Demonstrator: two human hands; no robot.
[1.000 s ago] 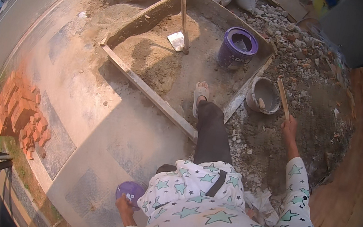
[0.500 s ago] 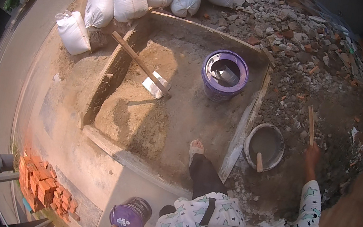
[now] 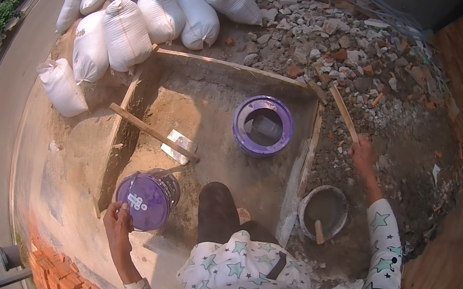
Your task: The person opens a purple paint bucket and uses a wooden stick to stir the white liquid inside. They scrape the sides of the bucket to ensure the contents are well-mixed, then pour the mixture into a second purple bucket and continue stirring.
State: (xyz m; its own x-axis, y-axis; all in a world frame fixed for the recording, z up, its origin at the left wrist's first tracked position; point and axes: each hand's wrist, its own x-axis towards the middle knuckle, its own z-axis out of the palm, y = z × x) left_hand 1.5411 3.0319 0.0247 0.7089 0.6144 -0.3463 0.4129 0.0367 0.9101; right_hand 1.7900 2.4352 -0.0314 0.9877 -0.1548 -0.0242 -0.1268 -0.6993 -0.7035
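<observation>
My left hand is closed at the edge of a purple bucket, held tilted over the near left edge of a wooden-framed mixing box. I cannot tell whether its round purple face is a lid or the base. My right hand, out to the right, is wrapped round the lower end of a wooden stick. Inside the box stands another purple bucket, a clear container in its mouth. A hoe with a pale blade rests across the left board.
A round mortar tub with a wooden handle in it sits right of the box. White sacks are piled far left. Broken rubble covers the far right. Bricks are stacked near left. My leg is in the box.
My left hand has carried the bucket forward and left to the box. My right hand has moved forward and left with the stick. A knee now shows over the box's near side.
</observation>
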